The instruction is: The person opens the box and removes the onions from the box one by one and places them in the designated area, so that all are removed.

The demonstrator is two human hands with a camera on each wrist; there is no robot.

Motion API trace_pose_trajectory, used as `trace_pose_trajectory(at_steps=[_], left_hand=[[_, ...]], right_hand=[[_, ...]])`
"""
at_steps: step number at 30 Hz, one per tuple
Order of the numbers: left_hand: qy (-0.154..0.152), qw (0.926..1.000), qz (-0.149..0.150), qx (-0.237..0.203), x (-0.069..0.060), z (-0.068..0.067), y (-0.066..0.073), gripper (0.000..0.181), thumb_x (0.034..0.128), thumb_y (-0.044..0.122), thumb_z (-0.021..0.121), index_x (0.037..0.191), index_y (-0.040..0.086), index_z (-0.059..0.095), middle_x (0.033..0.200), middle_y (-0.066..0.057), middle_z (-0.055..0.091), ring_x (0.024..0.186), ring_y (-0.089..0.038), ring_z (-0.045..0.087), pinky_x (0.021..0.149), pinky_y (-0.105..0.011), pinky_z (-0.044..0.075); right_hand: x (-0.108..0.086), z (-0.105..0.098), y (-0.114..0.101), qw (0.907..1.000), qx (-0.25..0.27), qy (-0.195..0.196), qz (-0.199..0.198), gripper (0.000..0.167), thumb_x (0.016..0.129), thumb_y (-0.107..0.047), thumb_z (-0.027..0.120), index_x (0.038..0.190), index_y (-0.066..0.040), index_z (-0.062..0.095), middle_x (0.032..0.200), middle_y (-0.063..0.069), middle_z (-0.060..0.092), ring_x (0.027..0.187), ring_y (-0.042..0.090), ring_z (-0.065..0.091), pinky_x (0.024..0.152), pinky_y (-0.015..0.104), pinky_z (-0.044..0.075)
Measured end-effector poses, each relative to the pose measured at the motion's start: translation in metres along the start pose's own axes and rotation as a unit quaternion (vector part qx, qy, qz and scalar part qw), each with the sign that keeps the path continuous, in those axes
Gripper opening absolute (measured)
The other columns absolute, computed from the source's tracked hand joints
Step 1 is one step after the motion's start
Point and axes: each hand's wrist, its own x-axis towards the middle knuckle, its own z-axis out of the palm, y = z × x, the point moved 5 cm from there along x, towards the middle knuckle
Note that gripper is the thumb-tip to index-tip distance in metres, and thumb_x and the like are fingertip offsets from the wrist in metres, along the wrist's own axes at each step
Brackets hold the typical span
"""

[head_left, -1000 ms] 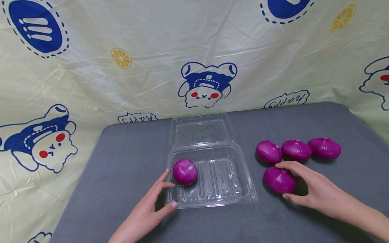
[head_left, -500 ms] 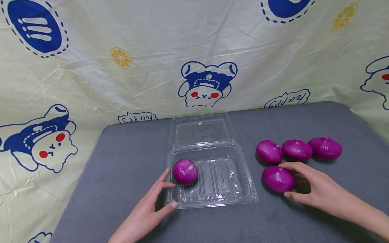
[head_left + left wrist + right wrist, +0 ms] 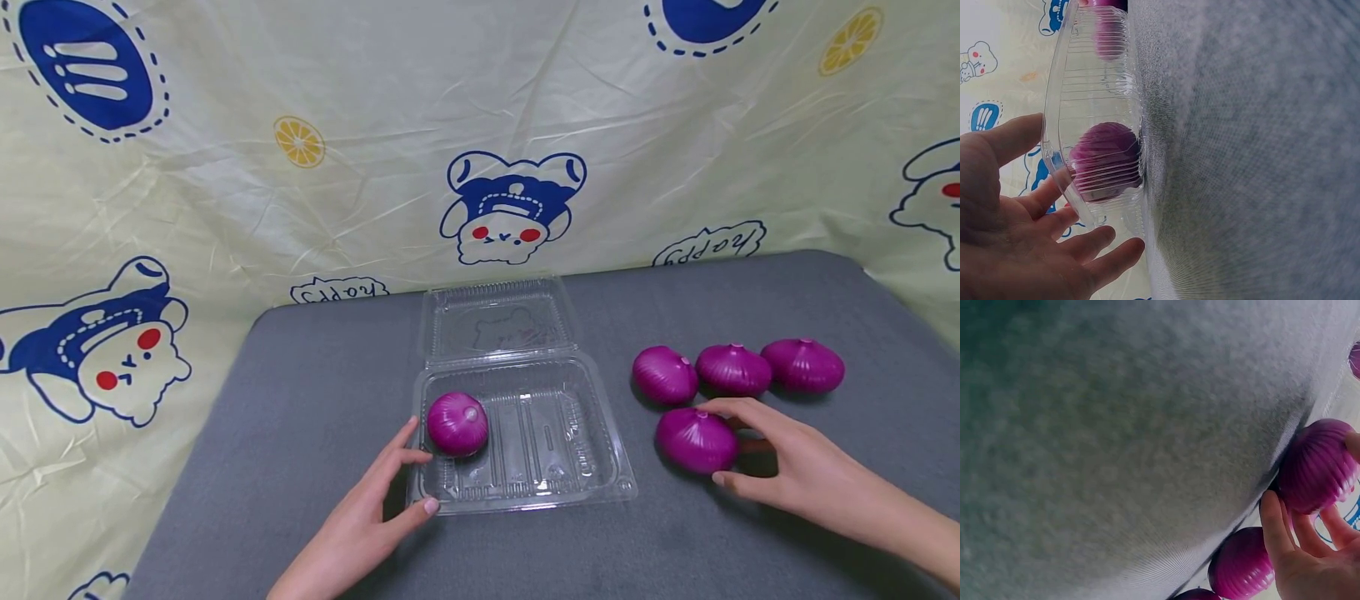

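Observation:
A clear plastic clamshell box (image 3: 626, 487) lies with its lid folded back. A purple onion (image 3: 457, 423) sits in its left part. My left hand (image 3: 360, 512) is at the box's left near corner, thumb and fingertips touching the rim, fingers loosely spread; the left wrist view shows the box wall (image 3: 1088, 87) beside them. My right hand (image 3: 798, 462) holds another purple onion (image 3: 697, 442) on the table, right of the box, thumb on its near side and fingers on its far side. In the right wrist view this onion (image 3: 1315, 467) lies between thumb and fingers.
Behind the right hand, a row of purple onions stands on the grey cloth: a left one (image 3: 664, 375), a middle one (image 3: 733, 370) and a right one (image 3: 802, 367). The open lid (image 3: 498, 321) reaches toward the printed curtain (image 3: 375, 208) at the back.
My right hand and its onion shift slightly left, then back to the right, ending a little right of where they were. The left hand and the box stay still.

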Motion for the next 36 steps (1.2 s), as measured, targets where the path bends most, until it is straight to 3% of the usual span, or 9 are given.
trace_pose_trajectory(at_steps=[9,18,23,28,33,36], left_hand=[[-0.001,1.0,0.002,-0.001,0.0,0.0,0.0,0.042,0.0897,0.034,0.073,0.127,0.028,0.055,0.158,0.022,0.019,0.145,-0.015,0.022,0.111,-0.054,0.026],[0.002,1.0,0.001,-0.002,-0.001,0.0,0.001,0.042,0.0897,0.033,0.073,0.127,0.029,0.055,0.158,0.023,0.018,0.145,-0.015,0.022,0.111,-0.054,0.026],[0.004,1.0,0.003,-0.002,0.0,0.0,0.002,0.042,0.0895,0.031,0.073,0.127,0.029,0.055,0.158,0.023,0.019,0.145,-0.014,0.022,0.112,-0.054,0.025],[0.006,1.0,0.007,0.003,-0.001,0.0,0.001,0.042,0.0892,0.032,0.074,0.127,0.029,0.055,0.158,0.024,0.019,0.145,-0.012,0.022,0.112,-0.052,0.026],[0.005,0.9999,0.012,0.008,-0.001,0.0,0.001,0.043,0.0894,0.034,0.073,0.128,0.029,0.055,0.158,0.025,0.018,0.144,-0.01,0.022,0.112,-0.051,0.027],[0.004,0.9998,0.014,0.01,-0.002,0.0,0.0,0.043,0.0895,0.035,0.073,0.128,0.029,0.055,0.158,0.025,0.018,0.144,-0.009,0.023,0.111,-0.051,0.027]], right_hand=[[0.001,-0.007,-0.007,0.9996,-0.018,0.016,-0.018,0.073,0.07,-0.028,0.091,0.133,-0.025,0.054,0.125,-0.01,0.054,0.101,-0.003,0.056,0.079,0.012,0.048],[0.01,-0.013,-0.039,0.9927,-0.039,0.076,-0.084,0.076,0.064,-0.015,0.093,0.132,-0.02,0.059,0.129,-0.01,0.055,0.119,-0.001,0.043,0.097,0.004,0.027],[0.021,-0.008,-0.062,0.9894,-0.035,0.072,-0.122,0.072,0.069,-0.014,0.09,0.133,-0.022,0.058,0.131,-0.008,0.055,0.124,0.002,0.041,0.102,0.007,0.024],[0.034,0.006,-0.082,0.9894,-0.028,0.038,-0.137,0.068,0.076,-0.02,0.086,0.136,-0.027,0.055,0.134,-0.01,0.054,0.125,0.01,0.044,0.102,0.007,0.026],[0.046,0.02,-0.094,0.9917,-0.032,-0.003,-0.125,0.061,0.081,-0.028,0.082,0.135,-0.028,0.056,0.137,-0.014,0.051,0.126,0.01,0.045,0.097,0.029,0.046],[0.052,0.029,-0.1,0.9922,-0.02,-0.022,-0.121,0.059,0.082,-0.028,0.081,0.135,-0.03,0.055,0.139,-0.015,0.049,0.127,0.009,0.044,0.091,0.042,0.052]])
